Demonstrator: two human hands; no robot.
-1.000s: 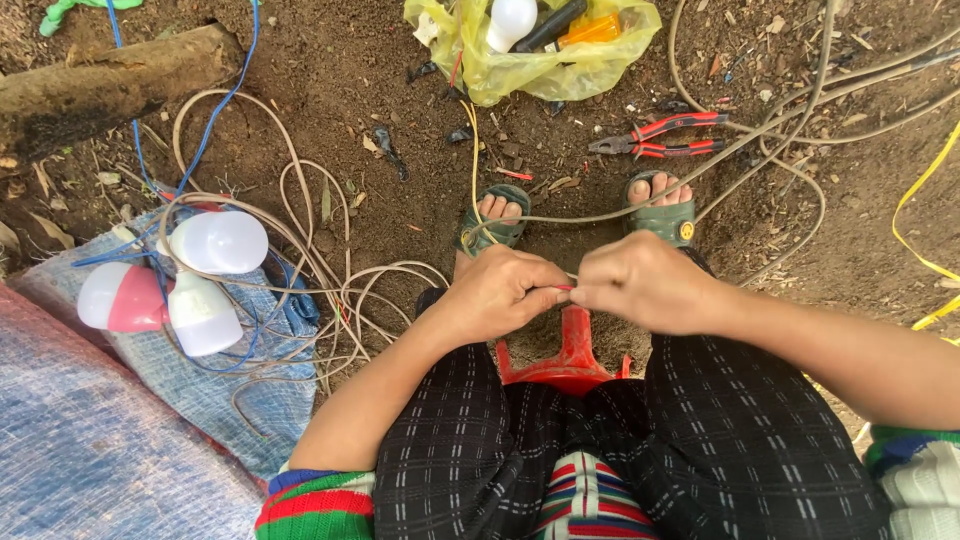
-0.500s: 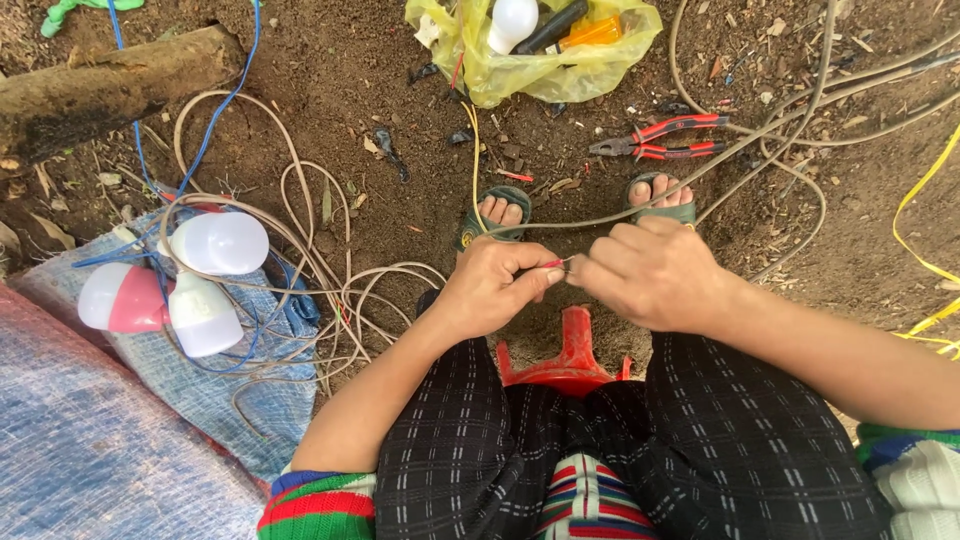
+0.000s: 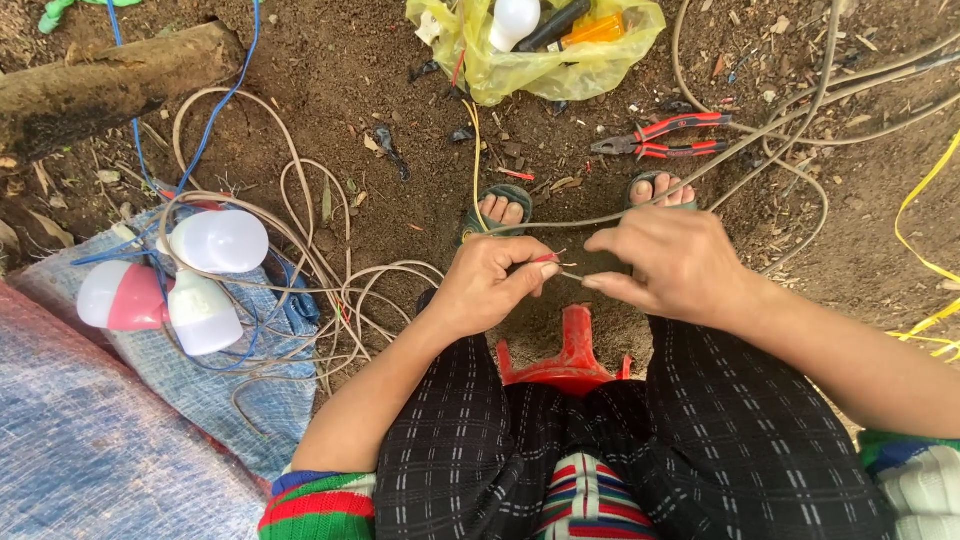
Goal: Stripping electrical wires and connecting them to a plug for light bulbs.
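I sit on a low red stool [image 3: 573, 355] over bare dirt. My left hand [image 3: 490, 285] pinches the red-sheathed end of a thin wire [image 3: 548, 259] between thumb and fingers. My right hand [image 3: 672, 265] grips the bare metal strands at the meeting point, just right of the left. A beige cable [image 3: 590, 220] runs off from the hands toward the upper right. My sandalled feet [image 3: 500, 210] show beyond the hands.
Red-handled pliers [image 3: 662, 135] lie on the dirt past my right foot. A yellow plastic bag [image 3: 545, 45] holds a bulb and tools. Three bulbs [image 3: 190, 280] rest on a blue woven sack at left among coiled cables. A log [image 3: 110, 80] lies upper left.
My hands have drawn slightly apart and lifted toward me, exposing the wire ends between the fingertips; earlier they were pressed close together.
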